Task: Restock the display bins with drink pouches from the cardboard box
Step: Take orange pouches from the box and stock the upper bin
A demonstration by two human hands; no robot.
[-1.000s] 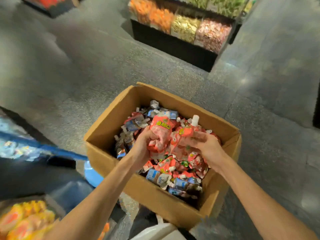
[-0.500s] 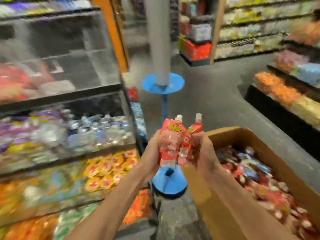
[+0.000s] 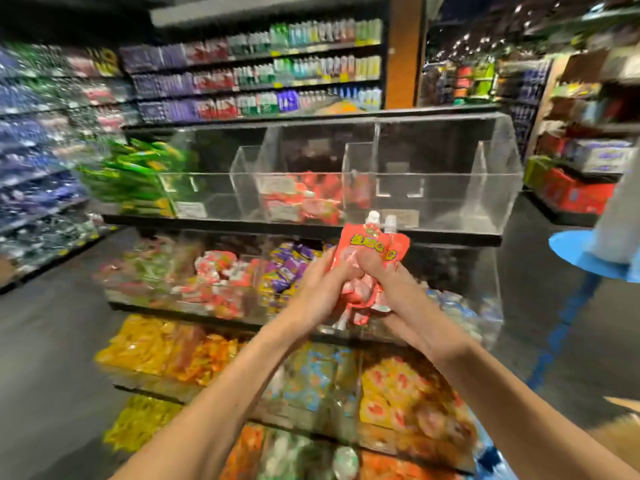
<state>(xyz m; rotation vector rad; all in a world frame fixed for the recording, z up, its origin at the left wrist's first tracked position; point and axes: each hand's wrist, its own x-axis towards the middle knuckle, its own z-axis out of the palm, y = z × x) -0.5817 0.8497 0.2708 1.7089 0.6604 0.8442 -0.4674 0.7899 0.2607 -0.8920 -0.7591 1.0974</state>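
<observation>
My left hand and right hand curl their fingers round upright red drink pouches; the red-pouch bin lies above and slightly left, nearer my left.

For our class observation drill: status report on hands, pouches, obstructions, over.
Left hand, right hand: both gripping red drink pouches. Pouches held just below the top red-pouch bin. No obstruction seen.

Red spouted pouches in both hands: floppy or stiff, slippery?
Probably floppy: the red pouches crumple where the left hand and right hand squeeze them. Likely slippery: the film looks glossy, so one may slide from a loose grip. The white caps look rigid, perhaps the firmest hold.
</observation>
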